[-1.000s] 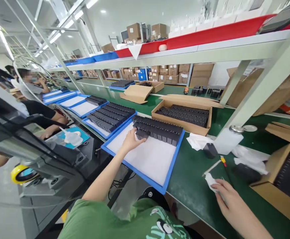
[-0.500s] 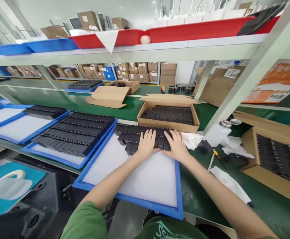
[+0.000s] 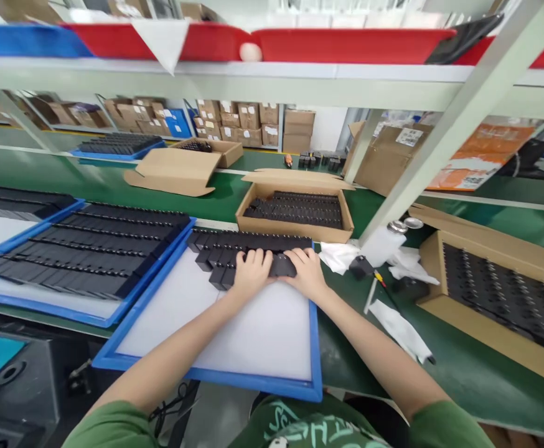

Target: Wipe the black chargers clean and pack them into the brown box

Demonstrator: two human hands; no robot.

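Note:
Rows of black rectangular blocks (image 3: 223,255) with small shiny metal tips stand at the far end of a white tray with a blue rim (image 3: 248,381). My left hand (image 3: 252,272) lies over the nearest row, its fingers bent over the blocks' tops. At that row's right end, my right hand (image 3: 307,272) curls its fingers over the blocks. A few dark block fronts show between the two hands, whose thumbs point toward each other. The fingers hide part of the rows behind.
Left is another blue-rimmed tray (image 3: 108,318) filled with black blocks. An open cardboard box (image 3: 295,233) of blocks stands behind the work tray. To the right are white cloths (image 3: 400,330), a white bottle (image 3: 381,246) and another filled cardboard box (image 3: 487,330). A shelf post (image 3: 440,155) rises there.
The camera view has turned, so the scene sits further left. My fingers, straighter and more spread before, are now bent tighter over the blocks, with the hands slightly closer together.

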